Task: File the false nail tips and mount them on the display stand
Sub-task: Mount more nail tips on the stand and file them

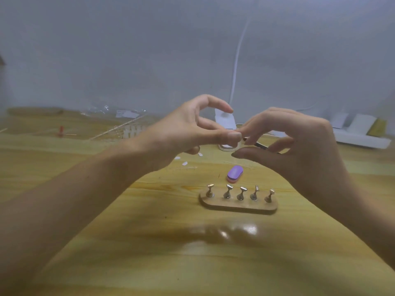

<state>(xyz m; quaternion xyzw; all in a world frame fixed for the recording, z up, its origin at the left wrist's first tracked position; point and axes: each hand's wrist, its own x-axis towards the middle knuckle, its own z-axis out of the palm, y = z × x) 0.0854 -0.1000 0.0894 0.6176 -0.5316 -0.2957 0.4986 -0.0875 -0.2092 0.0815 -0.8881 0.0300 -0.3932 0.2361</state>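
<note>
My left hand (188, 129) pinches a small pale nail tip (241, 142) btw thumb & finger, up off the table (149, 242). My right hand (299, 142) meets it from the right, fingers curled. Can't tell if it grips. Below the pinch: purple buffer block (235, 173), then display stand (238, 207) w/ five metal pegs. Loose tips (184, 163) lie lower left.

1. Both hands are raised over the wooden table (149, 242), meeting in the middle.
2. The left hand (183, 129) pinches a small pale nail tip (242, 142) under its thumb.
3. The right hand (299, 142) has curled fingers closing on the same piece.
4. Below sits a wooden stand (237, 206) with five bare metal pegs (241, 193).
5. Just behind the stand lies a purple block (235, 173).
6. A few loose tips (184, 163) lie beneath the left hand.
</note>
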